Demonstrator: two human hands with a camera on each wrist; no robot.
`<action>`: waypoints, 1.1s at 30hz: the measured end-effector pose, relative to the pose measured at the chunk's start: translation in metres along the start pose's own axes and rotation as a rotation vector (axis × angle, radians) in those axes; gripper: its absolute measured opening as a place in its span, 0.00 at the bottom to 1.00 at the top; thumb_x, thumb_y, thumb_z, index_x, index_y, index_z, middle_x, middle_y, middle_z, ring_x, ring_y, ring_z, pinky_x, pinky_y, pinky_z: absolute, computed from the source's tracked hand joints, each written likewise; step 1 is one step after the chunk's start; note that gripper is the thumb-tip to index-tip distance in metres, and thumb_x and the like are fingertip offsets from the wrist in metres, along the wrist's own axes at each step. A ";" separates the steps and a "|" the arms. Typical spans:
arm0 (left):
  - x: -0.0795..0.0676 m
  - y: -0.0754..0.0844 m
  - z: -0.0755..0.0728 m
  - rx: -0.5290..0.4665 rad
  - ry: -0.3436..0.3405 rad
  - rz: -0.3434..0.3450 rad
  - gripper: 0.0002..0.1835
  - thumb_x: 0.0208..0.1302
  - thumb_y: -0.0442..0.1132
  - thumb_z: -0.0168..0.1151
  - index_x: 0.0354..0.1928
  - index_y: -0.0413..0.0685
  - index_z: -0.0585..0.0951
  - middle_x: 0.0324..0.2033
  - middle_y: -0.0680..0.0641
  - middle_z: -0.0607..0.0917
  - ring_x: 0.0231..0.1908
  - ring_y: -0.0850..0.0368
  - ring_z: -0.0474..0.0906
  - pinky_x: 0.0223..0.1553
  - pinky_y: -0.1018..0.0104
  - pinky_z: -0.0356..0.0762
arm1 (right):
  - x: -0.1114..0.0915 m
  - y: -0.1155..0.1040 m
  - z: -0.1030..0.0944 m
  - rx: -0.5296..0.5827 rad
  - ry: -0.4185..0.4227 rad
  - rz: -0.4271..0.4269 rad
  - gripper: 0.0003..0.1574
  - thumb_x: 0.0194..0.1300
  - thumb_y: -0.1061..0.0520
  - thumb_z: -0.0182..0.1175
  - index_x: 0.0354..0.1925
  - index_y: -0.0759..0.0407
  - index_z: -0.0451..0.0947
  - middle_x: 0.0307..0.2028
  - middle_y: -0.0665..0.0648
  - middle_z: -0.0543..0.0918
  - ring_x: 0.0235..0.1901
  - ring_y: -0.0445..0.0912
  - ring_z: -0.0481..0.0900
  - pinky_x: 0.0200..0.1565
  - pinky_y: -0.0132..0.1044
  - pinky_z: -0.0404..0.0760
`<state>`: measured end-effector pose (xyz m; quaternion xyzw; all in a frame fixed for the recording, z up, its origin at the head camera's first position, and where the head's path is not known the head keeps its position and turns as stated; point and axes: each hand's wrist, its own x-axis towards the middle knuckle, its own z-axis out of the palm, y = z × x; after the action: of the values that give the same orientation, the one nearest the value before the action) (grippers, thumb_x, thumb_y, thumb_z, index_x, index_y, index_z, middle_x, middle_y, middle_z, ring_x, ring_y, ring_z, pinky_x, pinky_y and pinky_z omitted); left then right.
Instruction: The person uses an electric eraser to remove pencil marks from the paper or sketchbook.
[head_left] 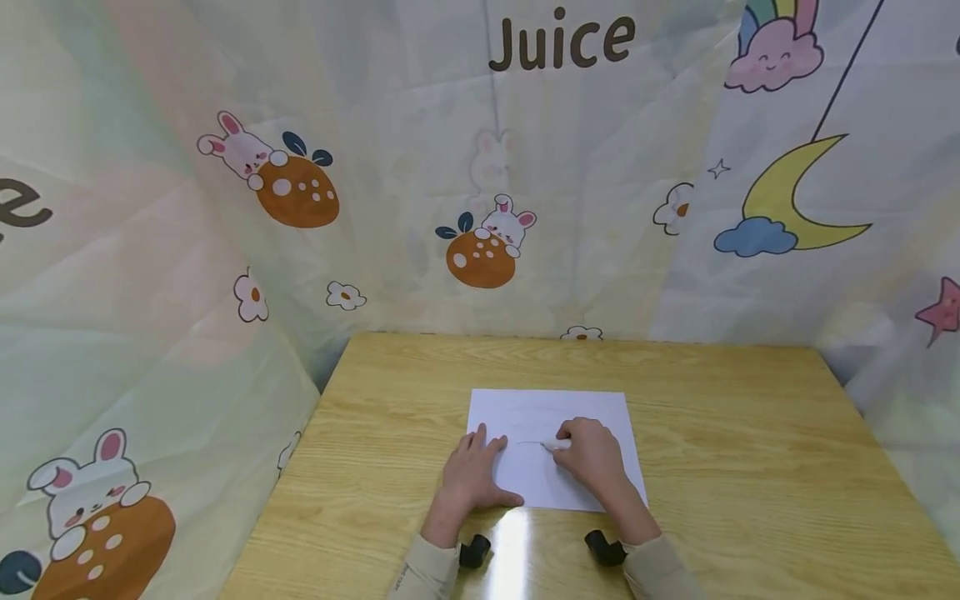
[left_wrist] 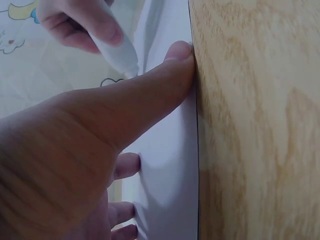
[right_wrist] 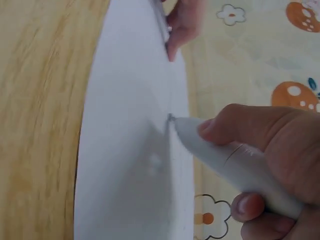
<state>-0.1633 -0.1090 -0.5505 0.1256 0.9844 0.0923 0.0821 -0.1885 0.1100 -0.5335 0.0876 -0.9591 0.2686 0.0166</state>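
A sheet of white paper (head_left: pixel 540 487) lies on the wooden table, with a thin line and fainter strokes on it. My left hand (head_left: pixel 472 475) rests on its left side with fingers spread. The left thumb (left_wrist: pixel 150 90) lies along the near edge of the sheet. My right hand (head_left: pixel 596 454) grips a white pen (right_wrist: pixel 220 155) with a thick, tapering barrel, thumb and fingers curled round it. In the right wrist view its narrow grey tip (right_wrist: pixel 171 117) is right at the paper. The pen points left, toward the left hand.
The wooden table (head_left: pixel 750 450) extends on both sides of the sheet. Behind it and at the sides hangs a printed fabric sheet (head_left: pixel 405 125) with rabbits, flowers and a moon. Black pieces (head_left: pixel 474 552) sit at both wrists beside beige sleeves (head_left: pixel 427 571).
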 end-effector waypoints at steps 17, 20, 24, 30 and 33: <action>0.000 -0.002 -0.002 -0.005 0.007 0.007 0.55 0.36 0.73 0.72 0.68 0.54 0.71 0.69 0.35 0.62 0.66 0.38 0.60 0.59 0.47 0.67 | 0.001 -0.002 0.002 0.008 -0.030 0.025 0.09 0.43 0.59 0.72 0.28 0.58 0.85 0.28 0.52 0.84 0.24 0.43 0.77 0.24 0.40 0.76; 0.000 -0.003 -0.001 -0.003 -0.001 -0.003 0.55 0.36 0.73 0.71 0.68 0.55 0.71 0.69 0.35 0.61 0.66 0.38 0.59 0.59 0.48 0.68 | 0.002 -0.003 0.003 0.010 -0.017 0.019 0.09 0.44 0.58 0.73 0.28 0.58 0.85 0.28 0.52 0.84 0.23 0.43 0.77 0.24 0.40 0.76; -0.001 -0.003 0.002 -0.003 0.000 -0.018 0.55 0.35 0.74 0.72 0.68 0.56 0.71 0.69 0.35 0.61 0.66 0.39 0.60 0.58 0.47 0.68 | 0.005 -0.004 0.006 0.010 -0.006 -0.007 0.10 0.46 0.57 0.73 0.30 0.58 0.86 0.29 0.52 0.85 0.26 0.45 0.79 0.27 0.41 0.78; -0.002 -0.002 0.005 0.001 -0.006 -0.013 0.55 0.36 0.75 0.70 0.68 0.57 0.71 0.70 0.36 0.61 0.67 0.40 0.59 0.61 0.48 0.65 | -0.001 0.000 0.003 0.012 -0.032 0.017 0.09 0.43 0.59 0.73 0.28 0.57 0.85 0.28 0.51 0.85 0.26 0.44 0.79 0.27 0.41 0.78; -0.002 -0.001 0.003 0.011 -0.001 -0.013 0.55 0.36 0.75 0.70 0.68 0.57 0.71 0.70 0.36 0.61 0.67 0.40 0.59 0.61 0.50 0.65 | 0.004 -0.002 0.004 0.013 -0.021 -0.013 0.09 0.44 0.58 0.73 0.28 0.56 0.85 0.28 0.50 0.84 0.25 0.43 0.78 0.27 0.40 0.78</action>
<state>-0.1613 -0.1100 -0.5531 0.1197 0.9856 0.0865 0.0823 -0.1919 0.1059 -0.5359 0.0966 -0.9569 0.2739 0.0078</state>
